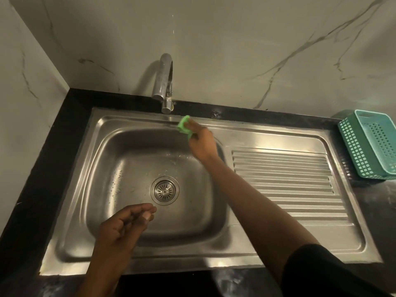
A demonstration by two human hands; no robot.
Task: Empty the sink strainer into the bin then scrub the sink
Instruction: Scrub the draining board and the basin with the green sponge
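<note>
A stainless steel sink (102, 243) fills the middle of the view, its bowl wet with drops. The round metal strainer (164, 190) sits in the drain at the bowl's centre. My right hand (201, 142) reaches across to the bowl's back rim and presses a green scrub pad (183, 125) against it, just right of the tap's base. My left hand (126, 224) hovers over the bowl's near side, fingers loosely curled, holding nothing.
A chrome tap (165, 82) stands at the back rim. The ribbed drainboard (285, 179) lies to the right of the bowl. A teal plastic basket (368, 144) sits on the black counter (42, 168) at the far right. Marble walls close the back and left.
</note>
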